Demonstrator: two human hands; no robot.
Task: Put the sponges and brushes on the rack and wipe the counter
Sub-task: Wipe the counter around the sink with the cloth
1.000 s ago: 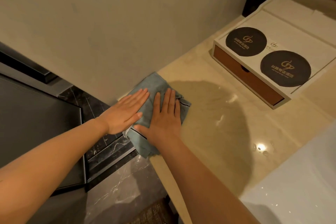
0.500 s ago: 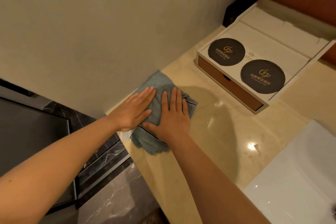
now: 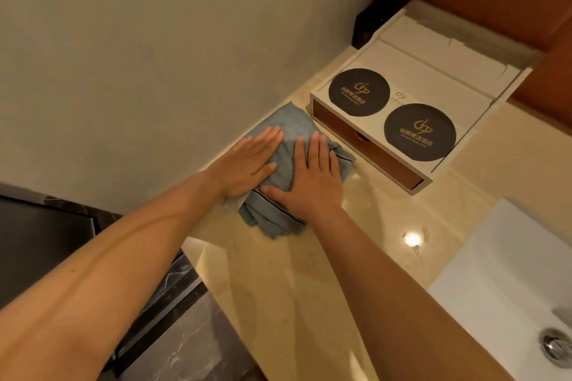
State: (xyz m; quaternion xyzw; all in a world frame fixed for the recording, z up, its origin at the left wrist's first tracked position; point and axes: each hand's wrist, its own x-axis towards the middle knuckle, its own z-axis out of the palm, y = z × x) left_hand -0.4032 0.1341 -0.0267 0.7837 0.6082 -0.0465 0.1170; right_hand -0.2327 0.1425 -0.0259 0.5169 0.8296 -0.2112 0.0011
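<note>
Hands: two, both mine. My left hand [image 3: 247, 164] and my right hand [image 3: 312, 176] lie flat side by side on the cloth, fingers straight and close together, pressing down; neither curls round anything.
Cloth: one, grey-blue and crumpled [image 3: 291, 130], on the counter [image 3: 309, 272] against the wall [image 3: 154, 56], its far corner just beside the box's near corner.
Box: one, white [image 3: 433, 77], with one brown drawer front [image 3: 371, 148]; two round dark coasters [image 3: 359, 92] [image 3: 420, 132] sit side by side on top.
Sink: one white basin [image 3: 510, 272], cut off by the right edge; its drain [image 3: 557, 346] shows only in part.
Hard to tell: my palms hide the cloth's middle, the coasters' print is too small to read, and the dark thing behind the box is lost in shadow.
Change: half a second ago the cloth and both hands were well apart from the box — they have since slid along the wall towards it, still flat.
</note>
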